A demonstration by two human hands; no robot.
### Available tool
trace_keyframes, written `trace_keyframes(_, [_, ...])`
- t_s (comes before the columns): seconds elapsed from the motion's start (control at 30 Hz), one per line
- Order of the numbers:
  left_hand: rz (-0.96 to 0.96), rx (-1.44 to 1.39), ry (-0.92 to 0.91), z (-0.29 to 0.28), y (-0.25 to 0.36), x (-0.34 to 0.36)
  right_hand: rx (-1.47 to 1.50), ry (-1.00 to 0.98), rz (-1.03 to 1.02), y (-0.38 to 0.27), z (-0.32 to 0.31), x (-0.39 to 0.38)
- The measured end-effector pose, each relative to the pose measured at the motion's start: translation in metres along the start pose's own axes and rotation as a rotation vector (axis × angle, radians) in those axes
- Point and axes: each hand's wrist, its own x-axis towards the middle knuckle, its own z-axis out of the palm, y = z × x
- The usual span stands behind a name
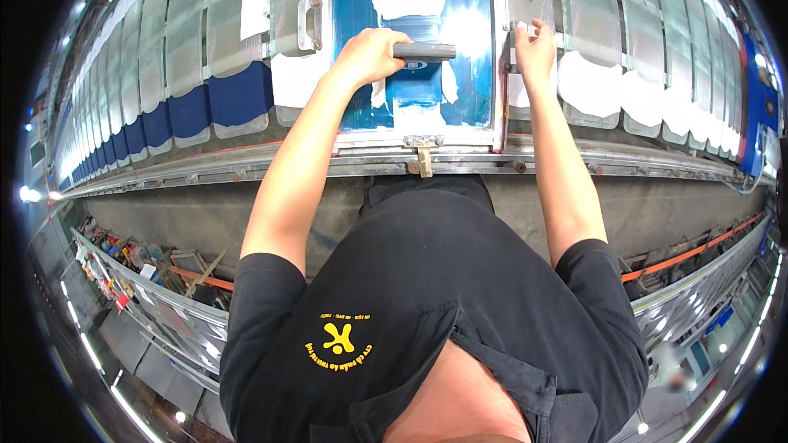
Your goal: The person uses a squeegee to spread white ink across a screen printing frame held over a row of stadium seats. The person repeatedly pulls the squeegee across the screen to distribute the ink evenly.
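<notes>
My left hand [373,56] is closed around one end of a grey bar-shaped squeegee [433,51]. The squeegee lies crosswise over a blue printing screen [474,86] in a pale metal frame [499,119]. White patches of tape or paper [410,0] and wet-looking smears cover parts of the screen. Beside the frame's right edge is my right hand [535,51], its thumb and fingers apart and loosely bent. It is close to a metal bracket or handle [510,47]; whether it touches this is hard to tell.
Long rows of translucent panels [185,37] run left and right along the bench, some with blue pieces [238,94] or white pieces [587,86]. A handle [309,25] juts from the frame's left side. A metal rail [279,162] follows the near edge, with a brass-coloured latch [424,160].
</notes>
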Motion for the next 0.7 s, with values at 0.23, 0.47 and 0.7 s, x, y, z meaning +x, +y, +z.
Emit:
trace_keyframes(0.23, [0.121,-0.027,0.204,0.107,-0.034,-0.092,0.364,-0.228,0.13,0.022,0.018,0.004])
trace_keyframes(0.47, [0.145,-0.078,0.25,0.075,-0.028,-0.161,0.595,-0.08,0.174,-0.079,0.008,-0.02])
trace_keyframes(0.7, [0.046,-0.004,0.174,0.006,-0.135,-0.204,0.55,-0.064,0.123,-0.141,0.114,-0.098])
